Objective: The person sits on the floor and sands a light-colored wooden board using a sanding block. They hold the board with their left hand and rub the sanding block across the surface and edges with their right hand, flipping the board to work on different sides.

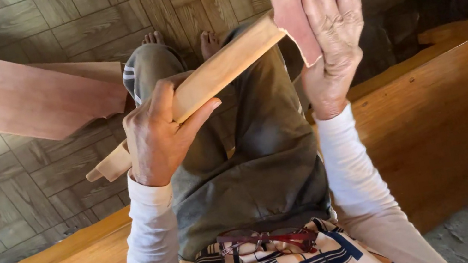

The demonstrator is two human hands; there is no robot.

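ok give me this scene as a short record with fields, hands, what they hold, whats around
left hand: left hand wrapped around the wooden piece, thumb on top
right hand: right hand pressing a sheet of sandpaper over the far end of the wood
wood: long pale piece, tilted up toward the right, held above the lap
posture: seated on a wooden bench, bare feet on the floor
lap: red-framed glasses hanging at the shirt
nearby: pinkish flat board at left, over the wood-pattern floor
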